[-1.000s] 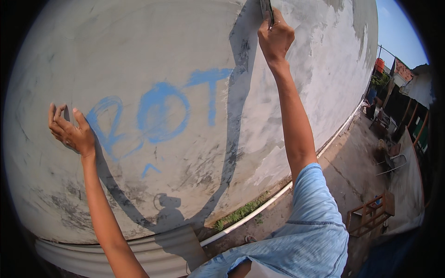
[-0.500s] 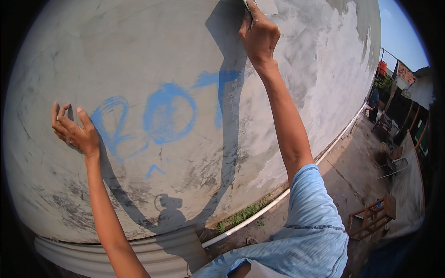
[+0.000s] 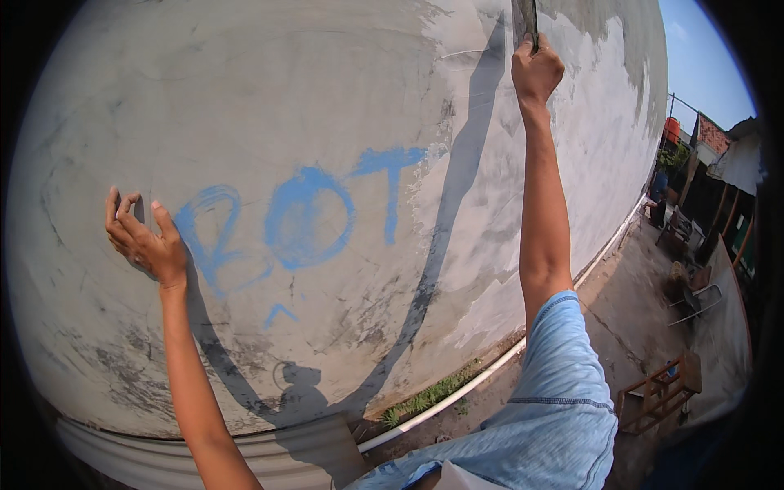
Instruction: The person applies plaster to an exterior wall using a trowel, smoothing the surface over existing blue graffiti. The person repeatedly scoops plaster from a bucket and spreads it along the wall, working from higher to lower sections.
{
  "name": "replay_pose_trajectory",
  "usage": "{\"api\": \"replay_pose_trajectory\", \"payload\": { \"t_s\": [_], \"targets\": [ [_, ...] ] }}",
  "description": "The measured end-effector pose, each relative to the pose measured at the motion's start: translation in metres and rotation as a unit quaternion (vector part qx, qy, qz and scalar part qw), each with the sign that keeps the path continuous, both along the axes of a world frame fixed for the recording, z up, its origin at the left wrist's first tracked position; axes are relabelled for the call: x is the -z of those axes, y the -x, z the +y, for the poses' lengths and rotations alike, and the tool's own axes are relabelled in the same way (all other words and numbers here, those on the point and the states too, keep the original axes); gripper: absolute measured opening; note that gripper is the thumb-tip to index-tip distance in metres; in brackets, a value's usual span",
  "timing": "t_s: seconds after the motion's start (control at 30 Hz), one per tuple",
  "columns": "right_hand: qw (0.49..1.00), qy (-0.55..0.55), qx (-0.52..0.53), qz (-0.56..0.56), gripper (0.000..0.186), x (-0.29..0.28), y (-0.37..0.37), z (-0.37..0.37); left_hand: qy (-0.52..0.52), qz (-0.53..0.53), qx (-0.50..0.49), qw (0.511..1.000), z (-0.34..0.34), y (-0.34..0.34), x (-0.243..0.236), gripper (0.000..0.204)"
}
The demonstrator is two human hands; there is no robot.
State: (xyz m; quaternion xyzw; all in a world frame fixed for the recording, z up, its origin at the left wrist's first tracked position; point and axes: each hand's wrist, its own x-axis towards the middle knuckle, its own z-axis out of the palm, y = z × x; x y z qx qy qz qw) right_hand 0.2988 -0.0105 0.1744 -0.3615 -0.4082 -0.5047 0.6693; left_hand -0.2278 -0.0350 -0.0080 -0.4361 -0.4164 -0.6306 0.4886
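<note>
High at the frame's top, the right hand (image 3: 536, 72) is fisted around a dark flat-bladed scraper (image 3: 525, 20) pressed to the weathered grey plastered wall (image 3: 343, 90), while the left hand (image 3: 140, 241), fingers loosely spread and empty, leans on the wall mid-left beside blue spray-painted letters (image 3: 302, 216).

Bright direct sun, hard contrast. Sharp dark arm shadows across the weathered grey plastered wall (image 3: 343, 106), plus a head shadow low on it. Mild washout on the pale patch of wall, upper right. Strong fisheye bend: wall bulges, black vignette round the rim. Focus crisp centre, softer toward the edges.
</note>
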Motion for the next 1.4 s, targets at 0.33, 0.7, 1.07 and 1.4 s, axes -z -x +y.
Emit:
{"api": "replay_pose_trajectory", "payload": {
  "t_s": [0.33, 0.7, 1.07, 1.4],
  "targets": [
    [0.987, 0.031, -0.026, -0.158, 0.032, 0.051, 0.132, -0.002, 0.001, -0.002, -0.002, 1.000, 0.003, -0.002, 0.002, 0.026],
    [0.998, -0.027, 0.024, -0.047, 0.020, -0.032, 0.024, 0.005, -0.004, -0.010, -0.002, 1.000, 0.002, -0.006, 0.000, 0.027],
    [0.969, 0.026, -0.109, -0.222, 0.038, 0.031, 0.159, 0.001, 0.003, -0.010, -0.020, 1.000, -0.001, 0.006, 0.003, 0.026],
    [0.987, -0.036, -0.003, -0.157, 0.043, 0.004, 0.158, 0.033, -0.011, -0.015, -0.001, 1.000, 0.001, -0.008, -0.001, 0.028]
  ]
}}
